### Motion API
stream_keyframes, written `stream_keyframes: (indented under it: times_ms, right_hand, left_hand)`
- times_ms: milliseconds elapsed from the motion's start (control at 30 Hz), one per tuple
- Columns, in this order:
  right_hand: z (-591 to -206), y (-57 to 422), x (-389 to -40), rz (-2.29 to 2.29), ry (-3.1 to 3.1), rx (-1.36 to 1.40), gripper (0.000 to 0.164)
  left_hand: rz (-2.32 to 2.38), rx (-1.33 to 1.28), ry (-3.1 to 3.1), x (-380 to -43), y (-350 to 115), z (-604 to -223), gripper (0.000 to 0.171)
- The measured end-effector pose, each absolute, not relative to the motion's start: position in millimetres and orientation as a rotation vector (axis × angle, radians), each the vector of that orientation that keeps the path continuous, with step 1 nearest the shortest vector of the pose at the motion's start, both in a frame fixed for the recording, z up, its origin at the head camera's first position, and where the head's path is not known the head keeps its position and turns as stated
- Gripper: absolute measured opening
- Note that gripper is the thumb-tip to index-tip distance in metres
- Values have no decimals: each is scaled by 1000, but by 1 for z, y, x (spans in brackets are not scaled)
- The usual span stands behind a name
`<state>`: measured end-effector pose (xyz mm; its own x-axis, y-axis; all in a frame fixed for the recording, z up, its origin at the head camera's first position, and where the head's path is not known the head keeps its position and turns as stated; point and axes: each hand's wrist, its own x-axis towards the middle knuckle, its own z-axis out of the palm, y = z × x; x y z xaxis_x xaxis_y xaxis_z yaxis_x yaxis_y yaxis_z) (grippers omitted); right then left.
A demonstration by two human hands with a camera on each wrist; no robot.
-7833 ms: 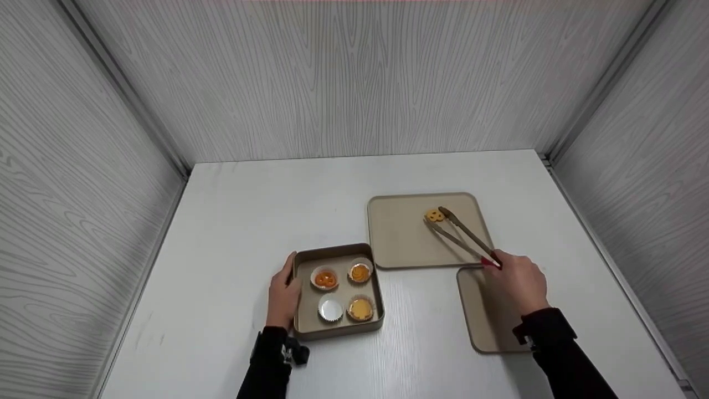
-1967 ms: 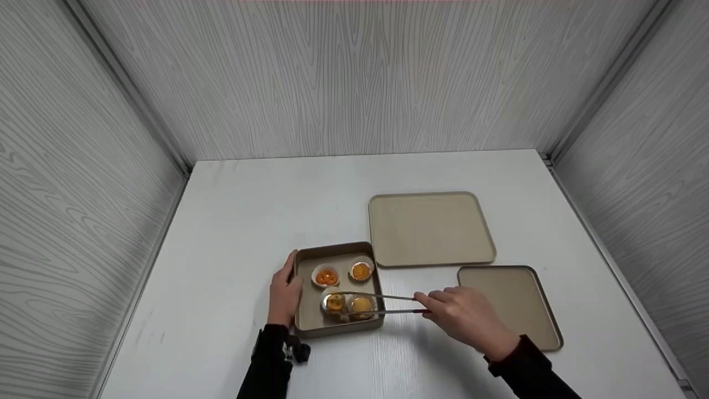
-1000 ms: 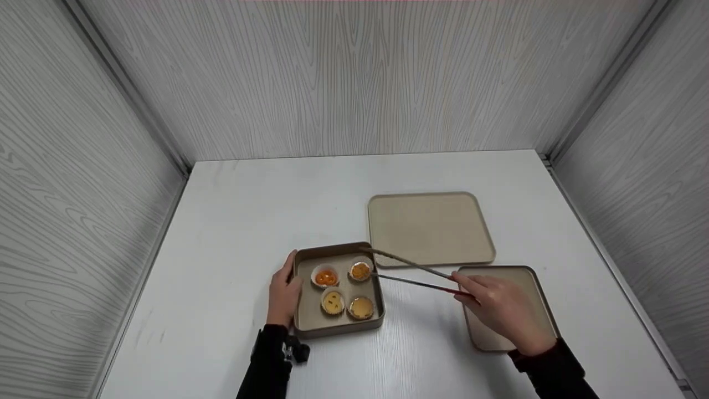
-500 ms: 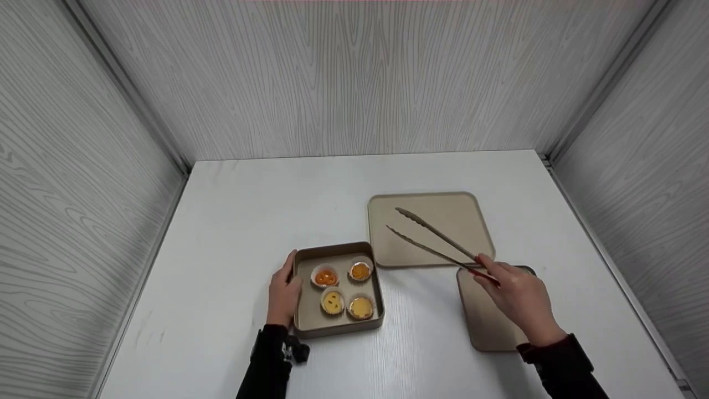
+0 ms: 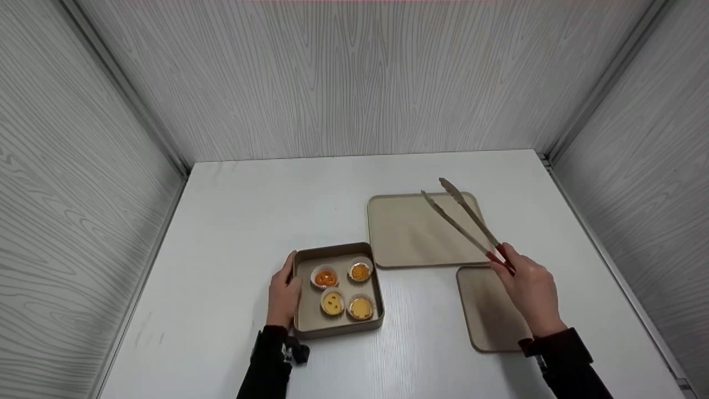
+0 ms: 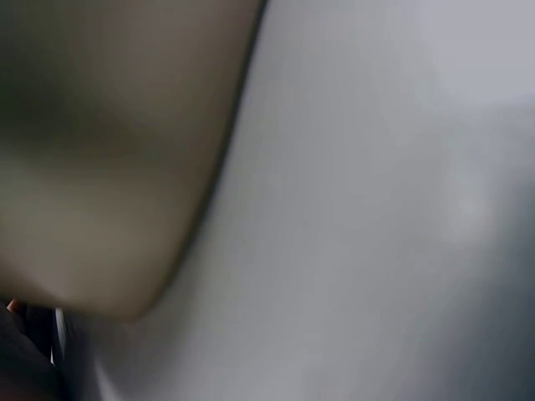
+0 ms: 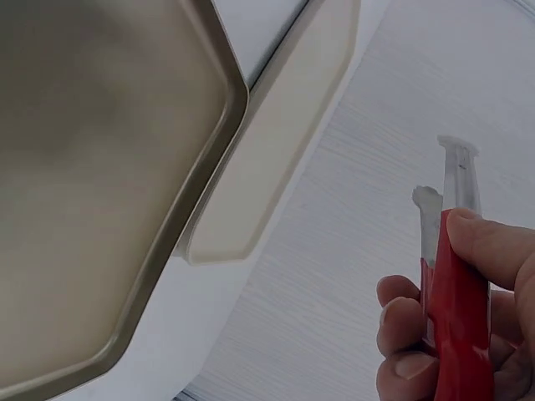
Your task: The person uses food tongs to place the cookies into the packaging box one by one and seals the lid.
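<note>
My left hand (image 5: pixel 283 299) grips the left wall of a square, deep baking pan (image 5: pixel 338 331), thumb over the rim. The pan holds several small cups: one with an orange cookie (image 5: pixel 325 278), one with an orange swirl cookie (image 5: pixel 360 271), one with a yellow cookie bearing dark marks (image 5: pixel 333 303), and one with a plain yellow cookie (image 5: pixel 361 308). My right hand (image 5: pixel 529 288) holds red-handled tongs (image 5: pixel 462 221), raised above the flat trays, tips apart with nothing between them. In the right wrist view, fingers and thumb wrap the red handles (image 7: pixel 460 326).
A larger flat rectangular tray (image 5: pixel 404 233) lies behind and right of the pan, bare. A smaller flat tray (image 5: pixel 487 321) lies nearer, partly under my right arm. Wood-grain panels (image 5: pixel 354 83) enclose the white table (image 5: pixel 249 210) at the back and sides.
The cookie from the larger tray now sits in the pan's formerly empty front-left cup. Since then the tongs have left the pan, moving up and right. My left hand stays put.
</note>
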<state>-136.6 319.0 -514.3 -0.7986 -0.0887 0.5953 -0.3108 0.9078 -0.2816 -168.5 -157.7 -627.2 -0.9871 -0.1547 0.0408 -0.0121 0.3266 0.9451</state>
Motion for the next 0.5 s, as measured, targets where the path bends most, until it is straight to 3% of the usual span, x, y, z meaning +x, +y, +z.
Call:
stream_keyframes:
  times_ms: [500]
  right_hand:
    - [-537,356,-153,604,-2487,75,40]
  left_hand:
    - [-1751,139,-2461,-170,-159,-627,65]
